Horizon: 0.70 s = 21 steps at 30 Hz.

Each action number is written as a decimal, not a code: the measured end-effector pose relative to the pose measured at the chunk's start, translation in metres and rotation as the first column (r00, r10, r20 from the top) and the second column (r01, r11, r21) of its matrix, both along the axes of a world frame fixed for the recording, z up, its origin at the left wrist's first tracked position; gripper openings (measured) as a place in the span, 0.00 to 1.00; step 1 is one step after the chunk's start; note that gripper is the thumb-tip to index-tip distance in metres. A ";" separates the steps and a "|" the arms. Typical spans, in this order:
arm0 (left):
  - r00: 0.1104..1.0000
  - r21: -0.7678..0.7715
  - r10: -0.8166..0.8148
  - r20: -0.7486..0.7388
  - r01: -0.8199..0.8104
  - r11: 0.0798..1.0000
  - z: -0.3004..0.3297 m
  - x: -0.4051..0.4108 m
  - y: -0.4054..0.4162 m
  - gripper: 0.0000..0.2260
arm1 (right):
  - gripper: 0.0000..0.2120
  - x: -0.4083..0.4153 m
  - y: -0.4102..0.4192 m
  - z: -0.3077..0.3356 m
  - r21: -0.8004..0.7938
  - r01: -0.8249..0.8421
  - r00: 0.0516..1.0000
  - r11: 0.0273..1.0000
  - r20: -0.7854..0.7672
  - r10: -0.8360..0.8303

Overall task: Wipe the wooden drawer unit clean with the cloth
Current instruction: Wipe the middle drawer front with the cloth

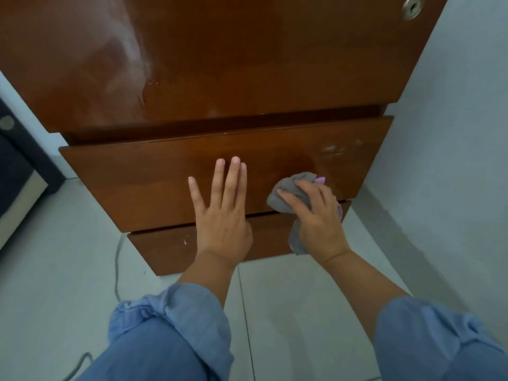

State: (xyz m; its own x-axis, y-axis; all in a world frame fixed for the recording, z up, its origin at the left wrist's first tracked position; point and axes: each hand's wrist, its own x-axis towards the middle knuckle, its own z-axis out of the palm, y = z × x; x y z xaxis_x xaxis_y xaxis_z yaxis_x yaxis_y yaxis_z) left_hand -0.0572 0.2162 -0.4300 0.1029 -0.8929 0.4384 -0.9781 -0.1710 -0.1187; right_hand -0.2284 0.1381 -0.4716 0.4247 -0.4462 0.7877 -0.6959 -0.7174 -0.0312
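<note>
The left hand (222,215) reaches forward with its back to the camera, palm turned away and flat, fingers (232,182) straight; the little finger splays out to the left while the other three lie close together. The right hand (316,215) sits just beside it on the right, its fingers curled around a bunched grey cloth (291,193). Both forearms are bare, extending from rolled blue sleeves (176,312), the right forearm angling in from the lower right.

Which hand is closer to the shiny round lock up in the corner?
The right hand, though both are far below the lock. It holds the cloth below it, toward the drawer's right side; the left hand rests flat further left.
</note>
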 end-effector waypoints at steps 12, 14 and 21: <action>0.998 -0.176 -0.048 -0.039 0.040 0.984 0.047 -0.035 -0.038 0.41 | 0.16 -0.013 -0.042 0.042 0.017 0.080 0.993 0.997 0.089 -0.081; 0.995 -0.177 -0.030 -0.094 0.014 0.984 0.053 -0.041 -0.042 0.40 | 0.17 -0.018 -0.037 0.022 0.068 0.088 0.993 0.994 0.069 -0.092; 0.991 -0.134 0.060 -0.117 -0.075 0.988 0.049 -0.056 -0.048 0.44 | 0.21 -0.037 -0.020 -0.024 0.423 0.137 0.990 0.896 -0.099 -0.104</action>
